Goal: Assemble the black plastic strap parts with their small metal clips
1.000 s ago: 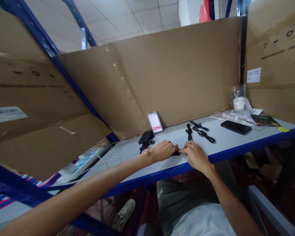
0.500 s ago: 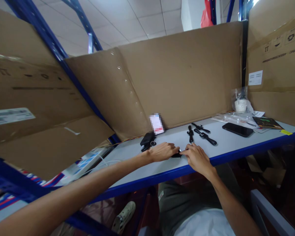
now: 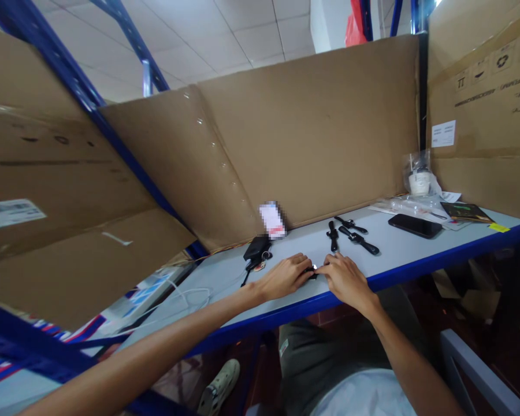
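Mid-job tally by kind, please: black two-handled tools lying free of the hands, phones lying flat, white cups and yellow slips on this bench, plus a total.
Black two-handled tools: 3
Flat-lying phone: 1
White cup: 1
Yellow slip: 1
Total: 6

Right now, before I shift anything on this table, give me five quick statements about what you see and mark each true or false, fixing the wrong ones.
1. Three black two-handled tools lie on the tabletop beyond the right hand. True.
2. The dark-screened smartphone stands on edge. False: the dark-screened smartphone lies flat.
3. The left hand and the right hand are wide apart. False: they are close together, at a small black piece.
4. A white cup stands inside a clear plastic bag. True.
5. The yellow tag is near the tabletop's left end. False: the yellow tag is near the right end.
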Available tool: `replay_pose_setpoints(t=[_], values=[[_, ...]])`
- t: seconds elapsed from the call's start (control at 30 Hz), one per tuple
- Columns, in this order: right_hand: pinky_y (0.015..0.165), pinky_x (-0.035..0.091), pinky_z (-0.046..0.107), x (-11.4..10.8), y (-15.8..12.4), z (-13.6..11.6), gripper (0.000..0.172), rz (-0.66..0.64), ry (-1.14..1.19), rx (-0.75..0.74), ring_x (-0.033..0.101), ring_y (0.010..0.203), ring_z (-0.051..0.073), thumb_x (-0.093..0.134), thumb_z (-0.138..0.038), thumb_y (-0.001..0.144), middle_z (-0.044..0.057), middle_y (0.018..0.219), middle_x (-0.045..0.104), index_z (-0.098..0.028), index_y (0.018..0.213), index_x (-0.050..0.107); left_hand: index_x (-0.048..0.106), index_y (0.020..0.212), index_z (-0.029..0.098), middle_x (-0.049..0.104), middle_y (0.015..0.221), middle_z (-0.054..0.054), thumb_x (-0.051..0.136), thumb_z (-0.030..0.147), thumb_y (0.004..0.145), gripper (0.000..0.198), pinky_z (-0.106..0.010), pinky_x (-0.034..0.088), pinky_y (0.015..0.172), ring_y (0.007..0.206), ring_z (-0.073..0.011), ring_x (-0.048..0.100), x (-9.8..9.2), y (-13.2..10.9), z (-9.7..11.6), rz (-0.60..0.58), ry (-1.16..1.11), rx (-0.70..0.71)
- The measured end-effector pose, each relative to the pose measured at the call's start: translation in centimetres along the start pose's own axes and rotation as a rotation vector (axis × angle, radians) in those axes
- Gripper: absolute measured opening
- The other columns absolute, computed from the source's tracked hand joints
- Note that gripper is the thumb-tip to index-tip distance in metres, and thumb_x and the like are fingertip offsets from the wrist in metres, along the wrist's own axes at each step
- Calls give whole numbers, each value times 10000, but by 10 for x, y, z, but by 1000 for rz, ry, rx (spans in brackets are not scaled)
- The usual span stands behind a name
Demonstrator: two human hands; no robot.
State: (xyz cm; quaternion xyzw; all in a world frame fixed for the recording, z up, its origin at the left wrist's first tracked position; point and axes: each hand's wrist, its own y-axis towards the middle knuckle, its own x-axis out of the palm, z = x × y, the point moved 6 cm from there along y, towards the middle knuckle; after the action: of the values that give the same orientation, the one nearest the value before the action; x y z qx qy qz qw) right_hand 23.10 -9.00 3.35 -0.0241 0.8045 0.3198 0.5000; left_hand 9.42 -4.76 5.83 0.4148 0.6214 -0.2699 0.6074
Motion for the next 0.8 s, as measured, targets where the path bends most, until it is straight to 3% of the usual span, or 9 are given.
replay_pose_setpoints(t=[0.07, 0.2, 0.4, 0.63, 0.8], values=[[887, 411, 336, 0, 0, 0, 399, 3, 2, 1, 538, 1063, 231, 495, -111, 967, 58, 1077, 666, -305, 1210, 745, 600, 955, 184, 625, 901, -71, 387, 207, 1030, 227, -315, 475, 795, 888, -208, 606, 2, -1, 0, 15, -22, -9], [904, 408, 329, 2, 0, 1, 423, -11, 2, 7, 532, 1071, 226, 504, -103, 958, 62, 1097, 657, -318, 1246, 727, 581, 1158, 189, 646, 967, -61, 437, 138, 982, 233, -303, 490, 773, 852, -185, 620, 2, -4, -8, 98, -146, -131], [904, 409, 327, 4, 0, 2, 403, -9, -8, -3, 529, 1074, 225, 494, -121, 973, 65, 1104, 651, -307, 1244, 726, 675, 941, 196, 644, 877, -53, 454, 166, 995, 229, -302, 479, 790, 865, -191, 614, 0, -3, -9, 119, -116, -121], [891, 412, 329, 1, 0, 0, 399, -3, -8, 1, 538, 1062, 224, 495, -107, 971, 59, 1098, 660, -303, 1222, 736, 684, 1031, 179, 681, 967, -75, 473, 201, 996, 215, -332, 511, 851, 928, -200, 636, 0, -6, -4, 104, -136, -113], [896, 412, 330, 1, 0, 0, 409, -7, 0, 1, 536, 1074, 227, 503, -105, 963, 59, 1103, 661, -310, 1233, 733, 662, 1126, 192, 678, 985, -64, 462, 159, 987, 245, -329, 524, 842, 910, -184, 624, 3, -7, -10, 160, -186, -153]])
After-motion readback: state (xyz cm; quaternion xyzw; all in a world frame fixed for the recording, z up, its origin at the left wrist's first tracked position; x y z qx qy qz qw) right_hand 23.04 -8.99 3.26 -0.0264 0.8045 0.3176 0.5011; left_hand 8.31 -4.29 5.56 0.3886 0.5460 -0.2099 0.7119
